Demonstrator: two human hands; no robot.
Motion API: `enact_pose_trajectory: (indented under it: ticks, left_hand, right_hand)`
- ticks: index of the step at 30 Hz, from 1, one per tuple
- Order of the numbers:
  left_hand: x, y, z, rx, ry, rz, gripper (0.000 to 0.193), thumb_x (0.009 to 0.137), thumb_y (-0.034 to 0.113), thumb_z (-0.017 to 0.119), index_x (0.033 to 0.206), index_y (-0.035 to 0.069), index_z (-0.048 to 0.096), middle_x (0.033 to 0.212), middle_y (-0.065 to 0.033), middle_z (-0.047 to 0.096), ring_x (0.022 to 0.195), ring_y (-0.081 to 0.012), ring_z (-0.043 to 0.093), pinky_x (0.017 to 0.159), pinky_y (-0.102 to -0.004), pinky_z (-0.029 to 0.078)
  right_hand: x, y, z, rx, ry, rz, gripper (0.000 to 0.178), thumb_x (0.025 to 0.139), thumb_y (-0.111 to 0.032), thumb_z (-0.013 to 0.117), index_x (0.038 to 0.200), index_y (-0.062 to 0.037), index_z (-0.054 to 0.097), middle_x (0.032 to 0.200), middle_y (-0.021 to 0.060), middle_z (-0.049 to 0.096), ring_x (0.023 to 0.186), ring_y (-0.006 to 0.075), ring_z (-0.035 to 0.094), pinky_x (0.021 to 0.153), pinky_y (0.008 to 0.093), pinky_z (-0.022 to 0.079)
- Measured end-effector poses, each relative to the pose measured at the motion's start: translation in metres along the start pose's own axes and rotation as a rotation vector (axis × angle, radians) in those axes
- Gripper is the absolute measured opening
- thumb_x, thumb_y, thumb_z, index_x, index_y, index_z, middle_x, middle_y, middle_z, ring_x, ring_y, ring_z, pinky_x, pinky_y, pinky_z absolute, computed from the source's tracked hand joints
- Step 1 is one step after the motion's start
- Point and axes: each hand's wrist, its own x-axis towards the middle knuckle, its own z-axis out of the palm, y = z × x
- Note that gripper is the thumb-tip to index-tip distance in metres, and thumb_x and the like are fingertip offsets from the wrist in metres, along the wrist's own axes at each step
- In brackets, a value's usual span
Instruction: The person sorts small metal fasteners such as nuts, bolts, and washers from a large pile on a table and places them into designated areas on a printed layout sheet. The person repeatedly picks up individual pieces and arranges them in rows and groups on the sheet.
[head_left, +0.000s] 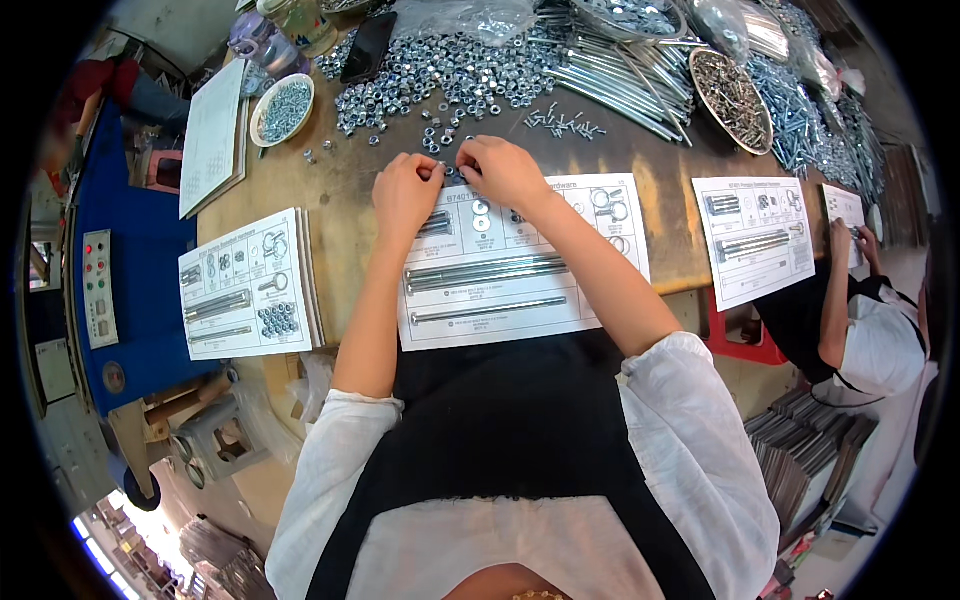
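My left hand (pixel 405 192) and my right hand (pixel 500 170) meet at the top edge of a white printed hardware sheet (pixel 520 300) on the brown table. Their fingertips pinch small metal nuts (pixel 447 172) lying between them; which hand holds them I cannot tell. Long threaded rods (pixel 485 270) and flat washers (pixel 481 215) lie on the sheet below my hands. A big heap of silver nuts (pixel 450 70) spreads just beyond my fingers.
A small white bowl of nuts (pixel 284 108) and a stack of sheets (pixel 250 285) lie at left. Long rods (pixel 620 70), a bowl of screws (pixel 732 98) and a black phone (pixel 368 45) sit at the back. Another person's hand (pixel 865 240) works at the right by a further sheet (pixel 755 235).
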Motion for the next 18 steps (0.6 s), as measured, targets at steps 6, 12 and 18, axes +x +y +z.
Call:
enact_pose_trajectory:
  ticks: [6,12,18]
  left_hand:
    - [0.014,-0.015,0.004,0.024,-0.035,-0.107,0.017,0.089,0.028,0.069,0.092,0.011,0.070,0.084,-0.0052,0.064,0.080,-0.0287,0.065,0.072,-0.0414,0.051]
    - [0.020,-0.021,0.000,-0.176,0.001,0.086,0.017,0.092,0.019,0.068,0.108,0.015,0.070,0.090,-0.0063,0.060,0.079,-0.0262,0.064,0.071,-0.0392,0.051]
    - [0.015,-0.008,0.010,-0.162,-0.015,0.097,0.023,0.087,0.013,0.074,0.110,0.011,0.070,0.087,-0.0069,0.059,0.070,-0.0221,0.059,0.066,-0.0345,0.050]
  right_hand:
    - [-0.009,-0.005,-0.001,0.009,-0.075,0.008,0.012,0.084,-0.020,0.072,0.089,-0.0110,0.066,0.091,0.0064,0.063,0.093,0.0286,0.065,0.077,0.0417,0.055]
    - [-0.019,0.014,-0.004,-0.194,0.156,-0.167,0.008,0.086,-0.017,0.069,0.091,-0.0099,0.071,0.090,0.0033,0.064,0.090,0.0237,0.065,0.077,0.0380,0.055]
    - [-0.032,0.012,-0.019,-0.058,0.111,-0.072,0.009,0.087,-0.017,0.070,0.088,-0.0089,0.070,0.088,0.0009,0.065,0.091,0.0232,0.066,0.077,0.0380,0.055]
